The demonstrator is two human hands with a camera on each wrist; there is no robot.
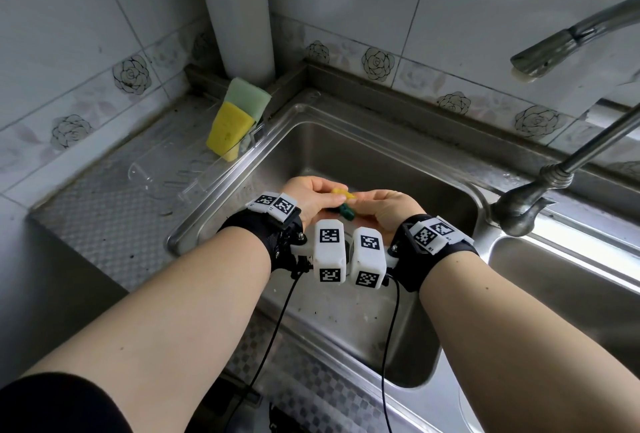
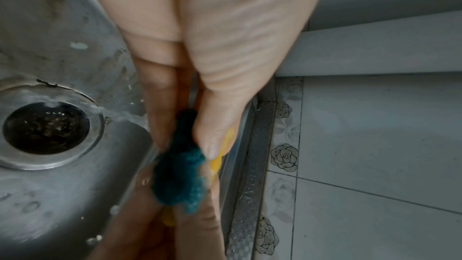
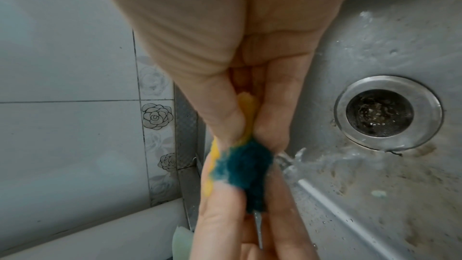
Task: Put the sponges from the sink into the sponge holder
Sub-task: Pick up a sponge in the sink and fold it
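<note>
Both hands squeeze one yellow sponge with a dark green scouring side above the steel sink. My left hand pinches its left end, my right hand its right end. Water runs out of the sponge toward the drain. A clear sponge holder lies on the counter left of the sink. A yellow sponge and a pale green sponge stand at its far end.
A curved metal tap hangs over the sink's right side, its base on the divider. A second basin lies to the right. A white pipe stands in the tiled corner behind the holder.
</note>
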